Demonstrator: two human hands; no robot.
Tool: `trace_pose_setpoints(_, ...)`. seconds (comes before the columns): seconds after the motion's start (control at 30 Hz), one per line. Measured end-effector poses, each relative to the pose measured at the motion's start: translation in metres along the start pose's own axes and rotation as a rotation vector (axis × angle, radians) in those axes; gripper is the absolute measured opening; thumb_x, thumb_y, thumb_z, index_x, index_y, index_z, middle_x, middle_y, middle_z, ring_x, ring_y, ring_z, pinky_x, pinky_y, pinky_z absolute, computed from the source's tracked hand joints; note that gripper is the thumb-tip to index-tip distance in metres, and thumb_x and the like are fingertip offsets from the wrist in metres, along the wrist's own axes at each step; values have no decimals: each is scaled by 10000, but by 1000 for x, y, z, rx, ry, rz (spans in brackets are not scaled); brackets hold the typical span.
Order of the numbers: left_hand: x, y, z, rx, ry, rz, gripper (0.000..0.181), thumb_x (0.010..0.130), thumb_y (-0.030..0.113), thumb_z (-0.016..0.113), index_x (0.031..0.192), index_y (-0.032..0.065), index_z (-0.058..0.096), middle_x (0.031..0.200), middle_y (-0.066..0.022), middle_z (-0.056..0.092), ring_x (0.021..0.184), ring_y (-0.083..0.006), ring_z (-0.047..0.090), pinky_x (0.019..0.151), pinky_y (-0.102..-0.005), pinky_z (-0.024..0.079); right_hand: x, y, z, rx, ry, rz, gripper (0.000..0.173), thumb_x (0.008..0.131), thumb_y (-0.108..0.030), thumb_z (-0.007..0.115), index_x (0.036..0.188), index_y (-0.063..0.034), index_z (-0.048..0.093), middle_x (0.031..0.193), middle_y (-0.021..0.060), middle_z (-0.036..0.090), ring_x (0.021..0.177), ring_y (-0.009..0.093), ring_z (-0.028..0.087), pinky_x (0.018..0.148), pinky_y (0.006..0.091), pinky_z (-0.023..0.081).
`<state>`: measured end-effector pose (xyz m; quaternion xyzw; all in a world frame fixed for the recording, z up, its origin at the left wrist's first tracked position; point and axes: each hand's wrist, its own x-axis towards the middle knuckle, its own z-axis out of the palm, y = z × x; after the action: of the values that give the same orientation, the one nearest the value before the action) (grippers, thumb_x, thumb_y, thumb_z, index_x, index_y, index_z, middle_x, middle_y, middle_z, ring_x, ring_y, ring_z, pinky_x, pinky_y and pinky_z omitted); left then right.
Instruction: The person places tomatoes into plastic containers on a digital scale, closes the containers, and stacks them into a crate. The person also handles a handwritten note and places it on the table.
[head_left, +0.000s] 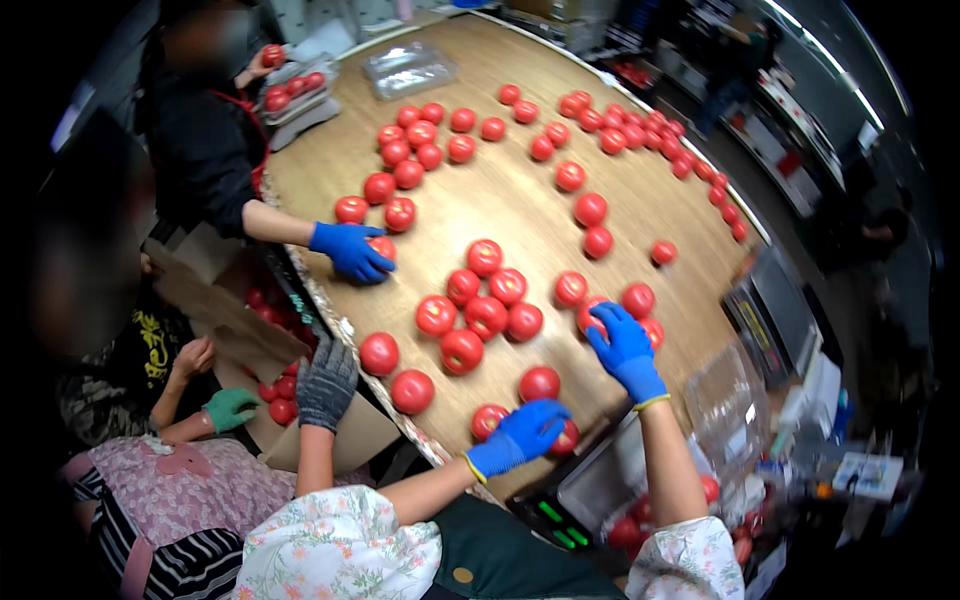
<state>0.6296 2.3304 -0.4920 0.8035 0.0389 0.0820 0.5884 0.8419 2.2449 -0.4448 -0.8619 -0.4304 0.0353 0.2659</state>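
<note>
My left hand (521, 439), in a blue glove with a yellow cuff, curls over a red tomato (564, 438) near the table's front edge; its fingers hide part of it. Another tomato (489, 421) lies against the back of that glove, and one more (539, 384) is just beyond. Farther right, my right hand (624, 354), gloved the same way, has its thumb and fingers around a tomato (592, 316). Tomatoes (638, 300) sit close beside its fingers. A cluster of several tomatoes (486, 318) rests on the wooden table (495, 214) ahead of my hands.
A digital scale (559, 517) with lit green digits stands at the front edge; clear plastic trays (727, 401) lie to the right. A co-worker's blue-gloved hand (352, 251) touches a tomato at left. Below, other gloved hands (328, 382) are at a carton (330, 435) of tomatoes.
</note>
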Motion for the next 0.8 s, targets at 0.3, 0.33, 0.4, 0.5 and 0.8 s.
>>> trace_pose_setpoints(0.3,77,-50,-193,183,467,-317,196,875,127,530,1039,72,622,964,-105,631,855,-219,620,749,-309,487,82,30,118,-309,-338,269,552,641,-398,651,1146,-230,507,1012,165,513,853,353,572,773,440,447)
trace_pose_setpoints(0.33,97,-63,-207,233,448,-204,201,872,125,528,1044,70,616,975,-119,624,869,-241,617,754,-315,485,74,41,117,-269,-342,185,546,641,-400,653,1141,-232,510,1011,160,517,846,360,575,773,448,447)
trace_pose_setpoints(0.4,151,-95,-241,328,423,-21,227,869,131,521,1076,67,589,1007,-153,601,912,-287,599,782,-338,473,62,46,104,-226,-363,93,481,670,-390,647,1113,-223,561,1112,185,511,957,370,547,832,442,434)
trace_pose_setpoints(0.5,246,-170,-300,590,555,59,335,841,185,542,1155,71,519,1053,-194,556,979,-342,549,847,-394,442,51,19,63,-173,-170,-28,382,746,-326,639,1100,-191,593,1226,191,478,1063,357,497,894,426,412)
trace_pose_setpoints(0.8,363,-219,-355,904,353,-459,484,675,329,685,1109,179,531,1211,-197,407,1047,-401,491,848,-446,452,57,-33,-26,441,-100,257,334,821,-195,649,1123,-83,562,1095,120,565,975,237,580,815,333,470)
